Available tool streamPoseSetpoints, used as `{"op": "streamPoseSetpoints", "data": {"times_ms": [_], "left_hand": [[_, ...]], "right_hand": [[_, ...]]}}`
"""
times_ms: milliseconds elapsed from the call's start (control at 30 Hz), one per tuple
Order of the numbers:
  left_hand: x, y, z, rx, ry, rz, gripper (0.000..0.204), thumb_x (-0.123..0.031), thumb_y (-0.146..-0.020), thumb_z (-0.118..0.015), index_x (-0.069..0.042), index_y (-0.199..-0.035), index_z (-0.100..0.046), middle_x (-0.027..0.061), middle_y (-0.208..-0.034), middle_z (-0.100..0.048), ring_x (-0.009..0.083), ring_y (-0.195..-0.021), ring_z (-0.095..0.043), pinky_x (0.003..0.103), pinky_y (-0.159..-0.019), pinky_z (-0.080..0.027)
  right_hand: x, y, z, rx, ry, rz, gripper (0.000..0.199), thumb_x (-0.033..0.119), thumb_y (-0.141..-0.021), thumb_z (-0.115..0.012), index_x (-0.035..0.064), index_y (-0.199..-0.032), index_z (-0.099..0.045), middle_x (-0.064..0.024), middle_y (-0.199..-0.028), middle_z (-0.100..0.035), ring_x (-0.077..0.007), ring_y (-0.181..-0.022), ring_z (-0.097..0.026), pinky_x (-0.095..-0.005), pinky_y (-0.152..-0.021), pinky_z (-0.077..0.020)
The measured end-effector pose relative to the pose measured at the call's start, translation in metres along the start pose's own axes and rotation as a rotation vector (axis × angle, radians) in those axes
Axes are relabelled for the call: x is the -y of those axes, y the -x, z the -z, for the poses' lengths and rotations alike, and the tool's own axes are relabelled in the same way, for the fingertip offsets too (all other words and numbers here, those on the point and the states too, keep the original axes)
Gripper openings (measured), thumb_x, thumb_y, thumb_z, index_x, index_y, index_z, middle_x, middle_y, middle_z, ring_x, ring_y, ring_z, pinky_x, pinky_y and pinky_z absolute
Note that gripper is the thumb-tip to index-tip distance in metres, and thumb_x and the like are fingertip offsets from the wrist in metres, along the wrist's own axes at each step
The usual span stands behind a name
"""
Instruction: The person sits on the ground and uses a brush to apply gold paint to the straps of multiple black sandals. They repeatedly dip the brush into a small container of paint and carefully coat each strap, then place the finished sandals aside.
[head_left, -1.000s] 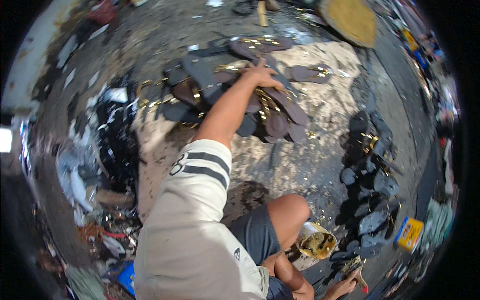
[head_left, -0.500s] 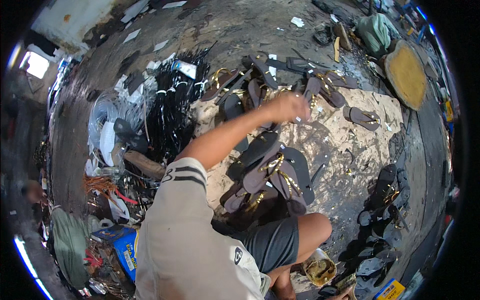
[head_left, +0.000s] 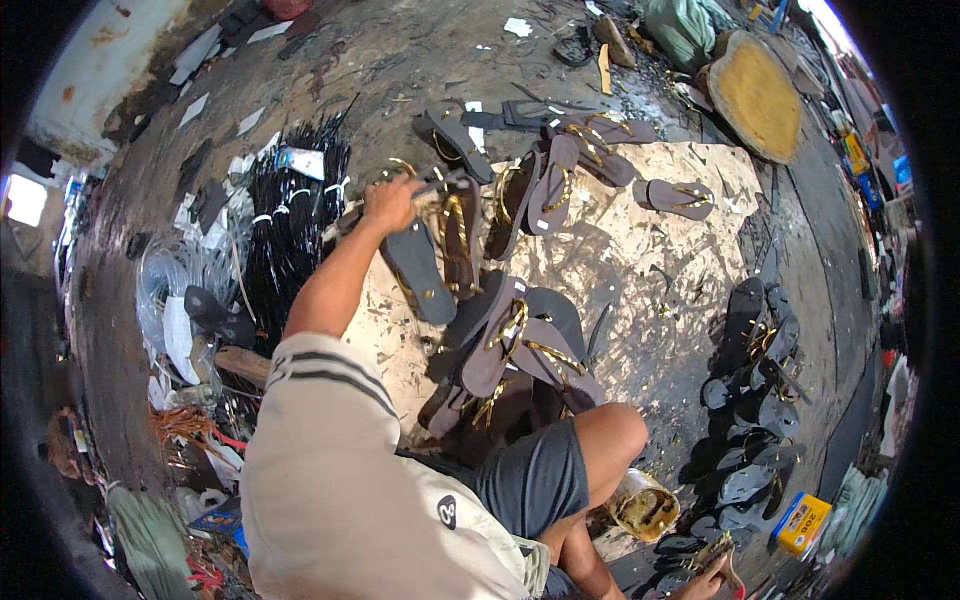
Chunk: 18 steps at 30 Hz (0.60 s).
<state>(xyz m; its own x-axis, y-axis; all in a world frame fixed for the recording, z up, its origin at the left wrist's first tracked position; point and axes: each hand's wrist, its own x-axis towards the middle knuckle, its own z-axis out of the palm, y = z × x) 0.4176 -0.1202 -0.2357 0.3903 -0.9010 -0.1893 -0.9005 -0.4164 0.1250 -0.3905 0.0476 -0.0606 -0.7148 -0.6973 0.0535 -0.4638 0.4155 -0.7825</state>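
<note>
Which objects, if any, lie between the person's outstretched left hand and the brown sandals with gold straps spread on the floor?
Nothing visible does. The left hand already rests at the sandals, closed on something there; which one it grips is unclear. The right hand, low at the frame edge, holds a small tool.

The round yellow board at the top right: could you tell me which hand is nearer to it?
Left. The left hand is out among the sandals, left of the round yellow board; the right hand is far below it.

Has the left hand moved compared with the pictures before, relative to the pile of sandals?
Yes. The left hand has swung leftward across the sandal pile, from its middle toward the black strap bundle, now gripping a gold-strapped sandal.
</note>
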Motion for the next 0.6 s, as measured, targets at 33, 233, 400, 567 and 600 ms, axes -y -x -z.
{"op": "streamPoseSetpoints", "data": {"times_ms": [33,233,400,567,600], "left_hand": [[-0.008,0.016,-0.001,-0.025,-0.015,-0.136,0.051,-0.020,-0.083,-0.062,-0.023,-0.133,-0.056,0.0127,-0.146,-0.046,0.0348,-0.131,-0.047,0.055,-0.103,-0.039],[-0.097,0.145,0.036,0.432,0.162,-0.657,0.064,-0.033,-0.081,-0.070,-0.001,-0.134,-0.051,0.0212,-0.141,-0.049,0.0329,-0.127,-0.053,0.045,-0.104,-0.043],[-0.099,0.004,0.074,0.693,0.768,-0.544,0.051,-0.046,-0.082,-0.073,-0.002,-0.108,-0.067,0.0133,-0.111,-0.069,0.0232,-0.106,-0.064,0.038,-0.092,-0.050],[-0.099,-0.113,0.000,-0.280,0.711,0.400,0.107,-0.059,-0.064,-0.082,-0.015,-0.148,-0.033,0.0228,-0.148,-0.037,0.0380,-0.134,-0.041,0.050,-0.108,-0.036],[-0.097,-0.116,-0.028,-0.264,0.794,0.546,0.111,-0.057,-0.064,-0.084,-0.018,-0.151,-0.027,0.0249,-0.148,-0.034,0.0399,-0.134,-0.041,0.051,-0.109,-0.035]], "right_hand": [[-0.004,0.004,-0.001,0.013,-0.054,-0.003,0.050,0.038,-0.097,-0.060,-0.0098,-0.112,-0.062,-0.0133,-0.106,-0.065,-0.0201,-0.089,-0.060,-0.0345,-0.079,-0.0490],[0.003,0.004,-0.009,0.149,-0.036,0.001,0.046,0.035,-0.099,-0.059,-0.0080,-0.112,-0.062,-0.0086,-0.102,-0.065,-0.0139,-0.087,-0.058,-0.0297,-0.078,-0.0471],[-0.011,0.002,0.018,0.120,-0.053,-0.013,0.041,0.033,-0.099,-0.060,-0.0065,-0.110,-0.063,-0.0056,-0.098,-0.065,-0.0112,-0.082,-0.057,-0.0272,-0.073,-0.0475],[0.006,0.007,0.045,-0.002,0.134,-0.083,0.039,0.032,-0.100,-0.058,-0.0050,-0.113,-0.062,-0.0042,-0.098,-0.065,-0.0113,-0.083,-0.058,-0.0266,-0.074,-0.0475],[-0.009,0.000,0.050,0.001,0.066,0.004,0.038,0.032,-0.100,-0.058,-0.0043,-0.111,-0.062,-0.0029,-0.095,-0.064,-0.0100,-0.080,-0.056,-0.0257,-0.071,-0.0467]]}}
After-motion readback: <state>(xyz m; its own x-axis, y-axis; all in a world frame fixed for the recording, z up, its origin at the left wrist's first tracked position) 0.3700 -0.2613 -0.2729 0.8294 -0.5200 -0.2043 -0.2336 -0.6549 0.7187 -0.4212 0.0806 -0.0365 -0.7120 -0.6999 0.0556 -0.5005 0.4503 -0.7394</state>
